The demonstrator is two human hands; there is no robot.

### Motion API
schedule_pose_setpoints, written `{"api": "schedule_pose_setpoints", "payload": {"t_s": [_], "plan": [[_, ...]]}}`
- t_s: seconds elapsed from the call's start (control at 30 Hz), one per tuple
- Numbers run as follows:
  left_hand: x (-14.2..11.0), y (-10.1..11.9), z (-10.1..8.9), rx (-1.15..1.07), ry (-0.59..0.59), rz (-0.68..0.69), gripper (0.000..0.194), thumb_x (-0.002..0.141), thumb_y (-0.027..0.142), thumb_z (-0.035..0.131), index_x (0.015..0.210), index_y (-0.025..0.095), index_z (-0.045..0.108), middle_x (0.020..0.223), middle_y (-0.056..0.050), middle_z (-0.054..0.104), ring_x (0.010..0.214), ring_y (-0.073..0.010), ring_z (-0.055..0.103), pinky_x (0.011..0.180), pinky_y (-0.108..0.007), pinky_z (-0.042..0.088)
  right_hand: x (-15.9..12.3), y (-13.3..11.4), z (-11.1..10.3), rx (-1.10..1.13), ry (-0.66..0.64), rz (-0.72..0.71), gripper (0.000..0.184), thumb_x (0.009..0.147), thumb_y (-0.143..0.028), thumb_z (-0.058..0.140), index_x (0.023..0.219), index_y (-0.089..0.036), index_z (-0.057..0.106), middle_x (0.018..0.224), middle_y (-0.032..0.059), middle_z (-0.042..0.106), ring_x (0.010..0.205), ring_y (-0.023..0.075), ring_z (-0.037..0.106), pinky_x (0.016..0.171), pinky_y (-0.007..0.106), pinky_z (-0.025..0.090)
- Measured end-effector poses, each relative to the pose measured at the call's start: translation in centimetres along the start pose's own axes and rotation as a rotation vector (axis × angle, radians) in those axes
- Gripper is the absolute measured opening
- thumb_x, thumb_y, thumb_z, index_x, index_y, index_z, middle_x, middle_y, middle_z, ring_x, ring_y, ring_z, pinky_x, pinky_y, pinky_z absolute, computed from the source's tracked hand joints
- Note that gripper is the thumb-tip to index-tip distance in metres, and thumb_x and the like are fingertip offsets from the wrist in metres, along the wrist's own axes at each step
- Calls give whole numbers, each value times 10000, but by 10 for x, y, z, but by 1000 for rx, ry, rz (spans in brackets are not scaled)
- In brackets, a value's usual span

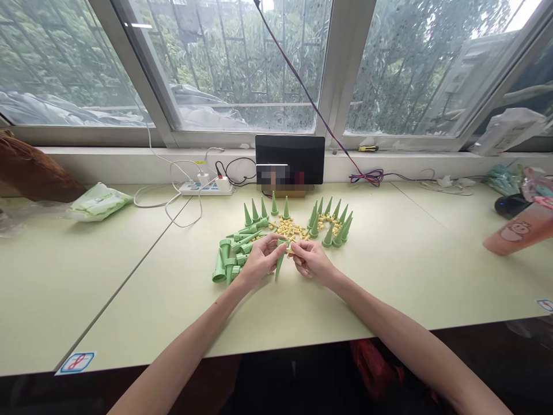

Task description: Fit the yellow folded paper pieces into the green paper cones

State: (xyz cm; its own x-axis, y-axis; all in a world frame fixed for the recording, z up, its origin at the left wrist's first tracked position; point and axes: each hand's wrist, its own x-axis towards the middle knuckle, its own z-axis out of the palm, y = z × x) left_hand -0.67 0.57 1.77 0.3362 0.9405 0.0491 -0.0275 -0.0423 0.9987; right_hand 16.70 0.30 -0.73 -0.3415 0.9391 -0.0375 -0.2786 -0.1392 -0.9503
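Note:
My left hand [260,259] is closed on a green cone-shaped spike [280,264] that points down toward the table. My right hand [311,260] pinches a small yellow piece [291,249] right at the top of that spike. Behind my hands lies a scatter of small yellow pieces [290,228]. Upright green cones [332,225] stand around them in an arc. To the left, several green cones lie on their sides in a pile [233,253].
The pale green table [410,259] runs to a window sill. A dark screen [290,159] stands at the back centre, a white power strip [206,186] with cables to its left. A wipes pack [100,202] lies left; a pink tube [518,230] and bags lie right.

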Motion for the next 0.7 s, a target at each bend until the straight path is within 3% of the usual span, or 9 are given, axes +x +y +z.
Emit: {"api": "schedule_pose_setpoints", "payload": {"t_s": [0.47, 0.57, 0.7], "plan": [[0, -3, 0, 160, -29, 107, 372, 857, 463, 666, 1113, 199, 609, 631, 74, 418, 403, -38, 310, 389, -199, 264, 3, -2, -8, 163, -59, 243, 376, 764, -476, 747, 712, -155, 558, 499, -95, 385, 340, 32, 305, 313, 174, 175], [1, -2, 3, 119, 1, 59, 402, 838, 497, 677, 1089, 192, 601, 645, 66, 460, 391, -42, 352, 363, -197, 286, 2, -1, -3, 37, -1, 162, 418, 800, -554, 681, 720, -162, 562, 498, -79, 427, 329, 50, 350, 306, 190, 204], [1, -1, 5, 13, 65, -19, 429, 799, 520, 713, 1034, 179, 603, 623, 62, 506, 383, -46, 366, 347, -192, 322, -2, 0, 6, -367, 147, -143, 446, 910, -566, 537, 675, -189, 504, 516, -43, 489, 347, 85, 435, 367, 228, 334]]}}
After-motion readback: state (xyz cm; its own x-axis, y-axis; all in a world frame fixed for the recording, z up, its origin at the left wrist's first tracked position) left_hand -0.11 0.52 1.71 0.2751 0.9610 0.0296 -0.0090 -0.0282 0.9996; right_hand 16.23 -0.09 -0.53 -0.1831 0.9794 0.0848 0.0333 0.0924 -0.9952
